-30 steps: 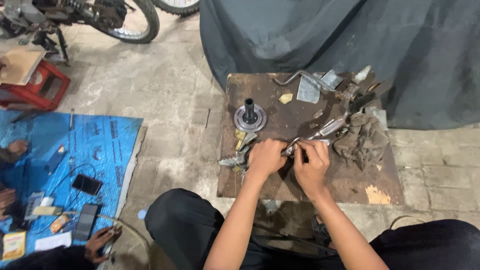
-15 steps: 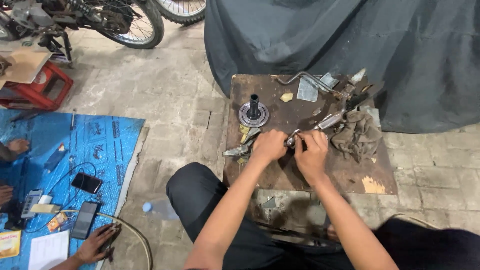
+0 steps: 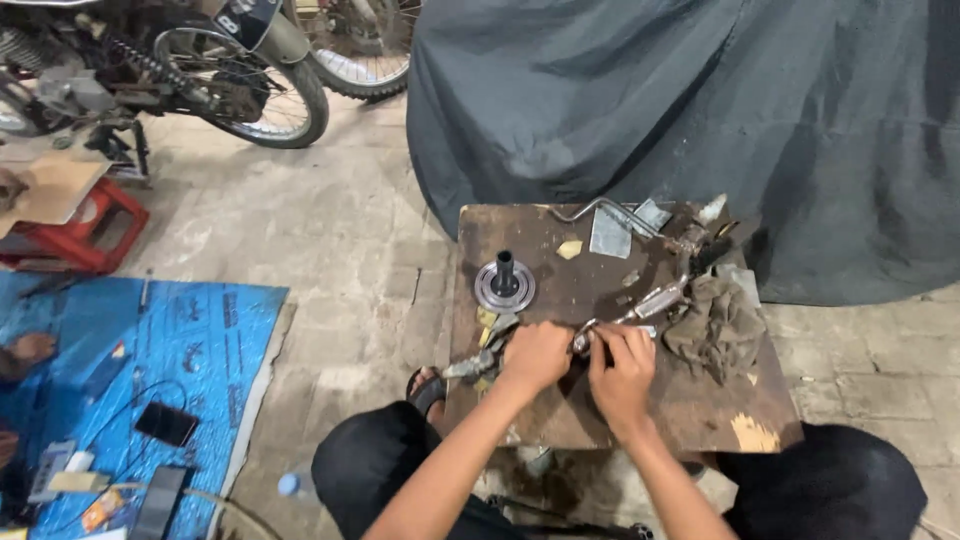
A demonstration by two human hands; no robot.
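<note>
Both hands meet near the front middle of the worn wooden bench [image 3: 560, 420]: the left hand [image 3: 535, 357] and the right hand [image 3: 622, 365] have their fingers closed on one small metal part [image 3: 583, 340], too small to tell its kind. Just right of them lies one crumpled grey rag [image 3: 718, 322], and behind them stands one round metal hub with a black shaft [image 3: 503, 282]. One bent metal rod [image 3: 600, 208] and one flat metal plate [image 3: 610, 235] lie at the far edge, below a dark cover [image 3: 700, 120]; two motorcycle wheels [image 3: 250, 85] stand beyond.
</note>
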